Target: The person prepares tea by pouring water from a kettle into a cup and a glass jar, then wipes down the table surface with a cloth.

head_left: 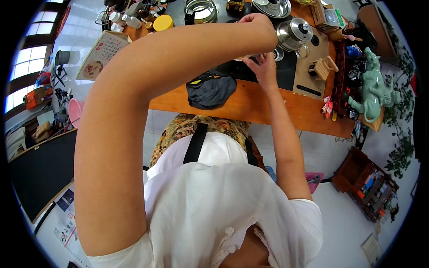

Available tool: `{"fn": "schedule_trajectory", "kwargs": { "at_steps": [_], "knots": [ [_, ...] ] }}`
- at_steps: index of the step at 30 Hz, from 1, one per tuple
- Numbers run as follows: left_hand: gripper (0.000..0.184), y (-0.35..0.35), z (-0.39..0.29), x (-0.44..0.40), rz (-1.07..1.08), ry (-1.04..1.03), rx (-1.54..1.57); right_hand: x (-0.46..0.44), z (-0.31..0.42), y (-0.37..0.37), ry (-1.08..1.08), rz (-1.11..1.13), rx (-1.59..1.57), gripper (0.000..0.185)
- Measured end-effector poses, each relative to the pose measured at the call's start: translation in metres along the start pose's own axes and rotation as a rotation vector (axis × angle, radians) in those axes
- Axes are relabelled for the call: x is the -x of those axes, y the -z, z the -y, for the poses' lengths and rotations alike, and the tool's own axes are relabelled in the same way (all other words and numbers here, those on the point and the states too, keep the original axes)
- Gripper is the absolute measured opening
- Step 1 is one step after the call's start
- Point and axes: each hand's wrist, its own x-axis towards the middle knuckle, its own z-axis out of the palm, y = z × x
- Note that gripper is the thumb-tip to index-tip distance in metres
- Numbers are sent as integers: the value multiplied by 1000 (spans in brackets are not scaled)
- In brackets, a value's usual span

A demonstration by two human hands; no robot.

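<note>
My left hand is bent at the wrist over the far part of the dark tray. Its fingers are mostly hidden behind the wrist. Below it, my right hand reaches up with thumb and fingers curved around something pale, largely covered by my left forearm. Beside the hands is a small round rim, partly hidden. Just to the right stands a steel kettle with a black knob on its lid. A crumpled dark grey cloth lies at the table's front edge.
The wooden table holds a glass pot, a yellow-lidded jar and a standing calendar. To the right are a small wooden chair and a green animal figurine. A low wooden cabinet stands on the floor.
</note>
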Motion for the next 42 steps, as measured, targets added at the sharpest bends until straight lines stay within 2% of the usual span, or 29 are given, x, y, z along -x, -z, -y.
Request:
{"fn": "schedule_trajectory", "kwargs": {
  "at_steps": [9,15,18,20,23,26,28,31,33,35,38,41,42],
  "knots": [
    [43,-6,-7,2,71,-40,-37,5,-7,-3,-50,2,16,73],
    [43,-8,-7,7,37,-46,-31,6,-10,-7,-8,5,13,74],
    [35,-13,-1,-2,30,-2,61,6,-14,-6,-14,-9,26,79],
    [29,-54,21,-32,-229,-148,131,7,-3,-6,-23,-37,72,82],
    [20,-61,32,30,-481,-77,167,8,13,0,-13,-34,188,87],
    [26,-90,49,42,-365,-31,374,11,28,7,48,-14,372,90],
    [28,-120,54,42,-386,-51,581,12,38,10,94,0,466,91],
    [29,-171,48,44,-477,-96,986,19,67,7,20,-14,299,86],
    [29,-193,34,49,-562,-63,1143,21,73,10,91,-36,300,88],
    [28,-206,21,51,-468,-14,1388,23,81,9,146,-47,282,89],
    [28,-216,3,58,-554,17,1501,29,96,-1,204,-59,262,88],
    [27,-219,-9,62,-611,24,1501,20,97,-10,446,30,793,87],
    [26,-220,-11,62,-662,13,1489,13,93,-12,517,121,903,85]
  ]
}}
